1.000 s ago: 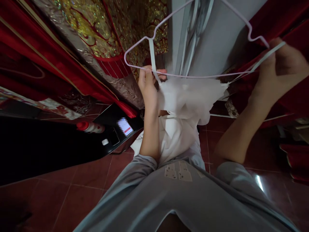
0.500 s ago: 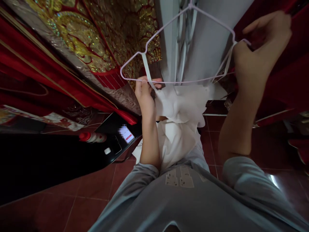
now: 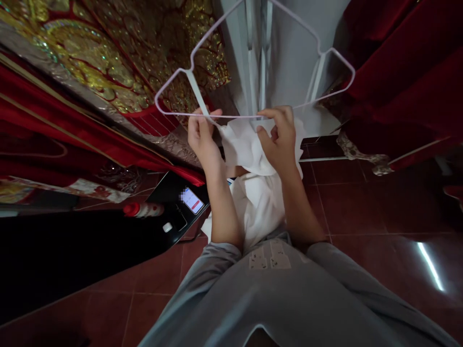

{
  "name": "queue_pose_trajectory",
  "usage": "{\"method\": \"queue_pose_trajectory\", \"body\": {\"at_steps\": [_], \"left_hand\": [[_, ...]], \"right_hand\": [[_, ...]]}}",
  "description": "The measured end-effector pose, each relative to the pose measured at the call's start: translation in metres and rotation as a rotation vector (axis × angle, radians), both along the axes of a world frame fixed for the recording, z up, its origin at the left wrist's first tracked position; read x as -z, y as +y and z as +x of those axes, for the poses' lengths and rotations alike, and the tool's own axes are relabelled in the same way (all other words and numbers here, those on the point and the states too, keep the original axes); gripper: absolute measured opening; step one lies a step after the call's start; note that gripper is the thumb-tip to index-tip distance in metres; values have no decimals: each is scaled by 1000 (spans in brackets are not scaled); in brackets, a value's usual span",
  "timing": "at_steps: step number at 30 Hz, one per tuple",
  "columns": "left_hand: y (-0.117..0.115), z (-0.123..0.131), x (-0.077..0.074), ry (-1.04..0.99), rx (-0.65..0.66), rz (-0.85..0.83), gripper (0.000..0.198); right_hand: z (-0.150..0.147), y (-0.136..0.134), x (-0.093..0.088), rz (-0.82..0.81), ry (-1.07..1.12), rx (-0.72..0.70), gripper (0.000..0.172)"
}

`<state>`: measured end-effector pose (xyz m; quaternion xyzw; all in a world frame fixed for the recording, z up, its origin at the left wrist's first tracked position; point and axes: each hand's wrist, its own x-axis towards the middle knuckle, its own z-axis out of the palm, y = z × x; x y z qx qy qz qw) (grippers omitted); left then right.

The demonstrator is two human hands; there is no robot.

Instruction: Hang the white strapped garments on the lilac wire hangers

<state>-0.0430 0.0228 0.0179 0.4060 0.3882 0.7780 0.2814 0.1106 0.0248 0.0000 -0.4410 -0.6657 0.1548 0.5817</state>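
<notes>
A white garment (image 3: 258, 193) hangs by two thin white straps from a pale wire hanger (image 3: 231, 116) in front of me. My left hand (image 3: 201, 136) is closed on the garment's top edge where the left strap (image 3: 197, 94) meets the hanger's bottom bar. Near the bar's middle, my right hand (image 3: 279, 137) pinches the bunched white fabric with curled fingers. The right strap (image 3: 315, 77) runs up over the hanger's right shoulder.
Red and gold embroidered fabric (image 3: 108, 62) hangs at the left, dark red velvet (image 3: 405, 72) at the right. A black surface (image 3: 72, 250) at the left carries a lit phone (image 3: 192, 200) and a red-capped bottle (image 3: 142, 210). The floor is red tile (image 3: 361, 202).
My right hand has come down from the hanger's right shoulder, where it was looping the strap, to the middle of the garment's top. The strap now sits on the hanger.
</notes>
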Motion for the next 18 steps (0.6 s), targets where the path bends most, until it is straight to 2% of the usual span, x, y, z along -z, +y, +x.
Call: {"method": "queue_pose_trajectory", "body": {"at_steps": [2,4,7,10,12,15,18], "left_hand": [[-2,-8,1,74,-35,16,18],[-5,-15,2,107,-35,0,25],[-13,-20,2,114,48,-71,40],[-25,-20,-5,106,162,-137,45],[-33,-18,-17,69,239,-130,43],[-39,-20,-45,-34,333,-127,38],[-34,-27,-75,-128,400,-152,54]], "right_hand": [[-1,0,-1,-9,-1,-22,24],[2,-2,-2,-28,-8,-23,24],[14,-4,-3,-42,-17,-9,21],[28,-1,-4,-36,-38,-14,20],[35,2,-6,-36,-58,-20,19],[40,4,-7,-30,-70,-22,19],[39,3,-7,-17,-80,-36,22]]}}
